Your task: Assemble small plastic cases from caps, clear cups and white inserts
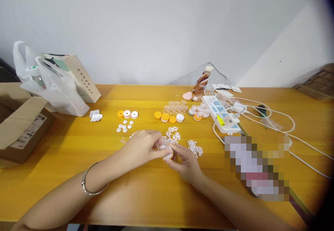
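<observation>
In front of me both hands meet at a small round white-and-orange plastic piece point(169, 153) with a clear round cap point(162, 146) at its left. My right hand point(186, 163) is closed around the piece from the right. My left hand point(144, 145) is closed on the clear cap, its thumb reaching over the piece; the fingers hide part of both. Just beyond lie white openwork plastic parts point(172, 135), with another pile of them point(195, 148) to the right. Small white discs point(125, 126) and tiny clear bits point(122, 140) lie left of my hands.
Orange and white rings point(165, 117), clear caps point(176, 107) and capped round pieces point(200, 112) stand farther back. A power strip point(220, 114) with cables, a bottle point(202, 83) and a pixelated object point(257, 170) occupy the right. A cardboard box point(26, 130) and plastic bag point(57, 88) stand left.
</observation>
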`<state>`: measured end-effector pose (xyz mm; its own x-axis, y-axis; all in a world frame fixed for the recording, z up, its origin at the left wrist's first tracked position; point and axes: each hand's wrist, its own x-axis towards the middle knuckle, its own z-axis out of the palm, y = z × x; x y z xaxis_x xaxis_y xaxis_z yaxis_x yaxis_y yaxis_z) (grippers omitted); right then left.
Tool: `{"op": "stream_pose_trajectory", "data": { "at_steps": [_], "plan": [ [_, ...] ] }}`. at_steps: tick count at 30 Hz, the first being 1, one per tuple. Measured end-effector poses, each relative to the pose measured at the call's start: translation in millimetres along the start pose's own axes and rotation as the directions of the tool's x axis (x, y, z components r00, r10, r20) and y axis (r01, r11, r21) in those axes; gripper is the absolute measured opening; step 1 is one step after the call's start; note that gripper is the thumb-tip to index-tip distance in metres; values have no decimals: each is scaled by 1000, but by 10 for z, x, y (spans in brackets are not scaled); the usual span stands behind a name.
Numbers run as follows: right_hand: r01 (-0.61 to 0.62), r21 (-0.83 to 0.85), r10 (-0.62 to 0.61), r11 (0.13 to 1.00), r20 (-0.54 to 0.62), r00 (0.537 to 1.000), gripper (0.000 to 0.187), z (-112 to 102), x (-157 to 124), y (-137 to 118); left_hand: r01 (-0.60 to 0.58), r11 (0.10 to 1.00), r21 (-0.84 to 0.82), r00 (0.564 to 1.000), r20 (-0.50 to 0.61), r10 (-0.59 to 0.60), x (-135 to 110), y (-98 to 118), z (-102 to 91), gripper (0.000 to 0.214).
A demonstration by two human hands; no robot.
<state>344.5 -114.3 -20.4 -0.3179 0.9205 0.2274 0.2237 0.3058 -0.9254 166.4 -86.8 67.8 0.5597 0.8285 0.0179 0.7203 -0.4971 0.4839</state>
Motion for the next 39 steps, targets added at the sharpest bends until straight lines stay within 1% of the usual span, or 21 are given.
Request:
{"op": "stream_pose_trajectory", "data": {
  "at_steps": [2,5,8,11,13,15,17,19,21,23,25,27,29,30,31,33,35,36,37,38,39],
  "plan": [
    [-14,27,14,1000,7,1000,25,-9,13,1,-18,1000,2,1000,-1,18,12,-7,-9,40],
    [-69,225,54,972,76,996,19,-16,49,22,-149,984,-96,985,68,156,49,-73,-53,31],
    [-203,445,129,872,191,973,18,-9,67,55,-280,922,-269,936,135,324,92,-172,-111,23],
    [-305,559,170,771,282,944,24,8,60,76,-330,841,-430,880,182,438,132,-236,-159,30],
    [-321,595,175,737,290,941,26,15,52,74,-339,805,-487,848,213,485,153,-241,-186,34],
    [-319,613,184,723,274,944,27,14,47,62,-347,786,-511,817,248,521,167,-227,-209,39],
    [-309,620,190,721,252,949,27,6,48,45,-352,783,-514,804,262,534,172,-217,-226,42],
    [-301,609,194,734,236,952,26,-5,51,25,-353,798,-488,823,244,513,165,-219,-232,40],
    [-290,576,192,765,226,955,23,-13,55,3,-351,832,-429,859,205,468,146,-223,-223,33],
    [-267,519,180,812,212,961,21,-11,57,-16,-328,886,-328,900,178,399,117,-212,-192,26],
    [-214,435,155,874,167,974,19,0,54,-23,-263,944,-197,943,152,295,86,-176,-130,23],
    [-151,330,126,932,96,987,18,16,50,-13,-164,985,-60,979,109,169,63,-122,-43,28],
    [-101,228,97,968,29,995,17,29,48,8,-71,996,46,997,46,69,54,-69,40,35],
    [-87,193,88,977,5,996,17,32,50,20,-46,996,76,999,27,44,55,-50,67,37],
    [-80,179,83,981,-9,997,17,33,54,29,-46,995,85,999,26,44,60,-40,77,37],
    [-83,220,84,972,4,996,17,28,68,36,-106,994,41,993,64,103,78,-49,44,30],
    [-117,327,100,938,69,993,16,18,87,23,-215,973,-86,964,140,225,101,-97,-46,24],
    [-144,381,109,913,110,988,15,13,95,10,-273,947,-172,934,187,304,112,-129,-98,25],
    [-171,425,122,889,141,982,15,7,103,-6,-322,912,-254,894,234,381,121,-162,-146,29],
    [-195,456,138,869,157,978,16,1,110,-23,-356,877,-323,852,273,446,128,-192,-183,33],
    [-211,474,154,855,157,976,18,-5,115,-40,-375,850,-370,821,294,490,133,-216,-206,36]
  ]
}}
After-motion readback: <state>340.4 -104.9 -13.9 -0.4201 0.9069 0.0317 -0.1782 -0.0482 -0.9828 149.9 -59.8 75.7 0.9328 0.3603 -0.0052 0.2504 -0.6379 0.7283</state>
